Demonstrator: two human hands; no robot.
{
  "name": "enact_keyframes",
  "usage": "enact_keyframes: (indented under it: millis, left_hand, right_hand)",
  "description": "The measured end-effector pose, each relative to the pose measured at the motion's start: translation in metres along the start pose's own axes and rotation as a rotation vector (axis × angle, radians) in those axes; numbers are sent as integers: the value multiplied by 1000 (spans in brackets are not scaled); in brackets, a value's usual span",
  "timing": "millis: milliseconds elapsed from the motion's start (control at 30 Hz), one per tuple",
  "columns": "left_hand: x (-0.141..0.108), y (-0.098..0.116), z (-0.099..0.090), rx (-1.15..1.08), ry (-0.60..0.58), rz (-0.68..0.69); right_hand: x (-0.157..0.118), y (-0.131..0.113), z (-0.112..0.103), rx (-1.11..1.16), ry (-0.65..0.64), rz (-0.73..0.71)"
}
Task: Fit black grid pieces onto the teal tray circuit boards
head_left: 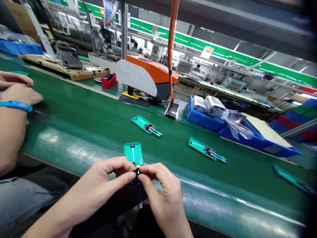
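**A:** What are the hands doing?

**B:** In the head view, the left hand [104, 181] and right hand [160, 186] are both curled nearly closed, their fingertips pinching a small black part [137, 171] between them.

**A:** And the teal piece?

**B:** That teal plastic panel [133, 153] lies on the green conveyor belt [74, 138], just beyond the hands, its near end hidden behind them. A dark flat piece [132, 193] sits below the hands, hard to make out.

**A:** What's around?

**B:** Two similar wired teal panels [146, 125] lie farther right. At far left, a co-worker's hands [18, 89] rest on the belt, with a blue wristband [15, 106]. Beyond stands an orange machine [148, 72].
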State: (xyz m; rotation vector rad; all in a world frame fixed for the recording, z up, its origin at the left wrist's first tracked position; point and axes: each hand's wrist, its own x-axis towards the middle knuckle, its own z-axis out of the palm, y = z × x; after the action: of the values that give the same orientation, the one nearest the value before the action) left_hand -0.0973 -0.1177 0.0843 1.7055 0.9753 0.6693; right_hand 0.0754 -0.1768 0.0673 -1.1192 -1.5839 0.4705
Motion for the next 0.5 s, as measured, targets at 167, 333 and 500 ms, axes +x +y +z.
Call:
enact_keyframes:
  millis: [167,333,500]
  left_hand:
    - [-1,1,1,23,34,9]
    - [0,-3,3,1,41,-39]
    - [-1,-1,3,-7,28,-58]
  right_hand:
    - [-5,3,4,-61,32,-41]
    - [-4,5,4,-107,35,-108]
    - [-1,5,5,-113,79,-157]
